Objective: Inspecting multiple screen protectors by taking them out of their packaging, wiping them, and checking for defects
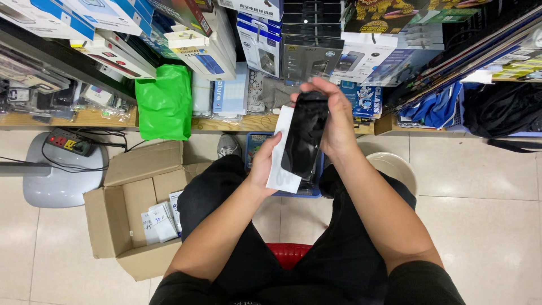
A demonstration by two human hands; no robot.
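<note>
I sit on a red stool and hold a long, glossy black flat item upright in front of me. A white sleeve or backing card lies behind it and sticks out on its left side. My left hand grips the lower left edge of the white card. My right hand wraps over the top and right side of the black item, fingers curled across its upper end. Whether the black item is a phone or a screen protector I cannot tell.
An open cardboard box with white packets stands on the tiled floor at my left. A green plastic bag, a power strip on a grey base, a white bucket and shelves stacked with boxed goods surround me.
</note>
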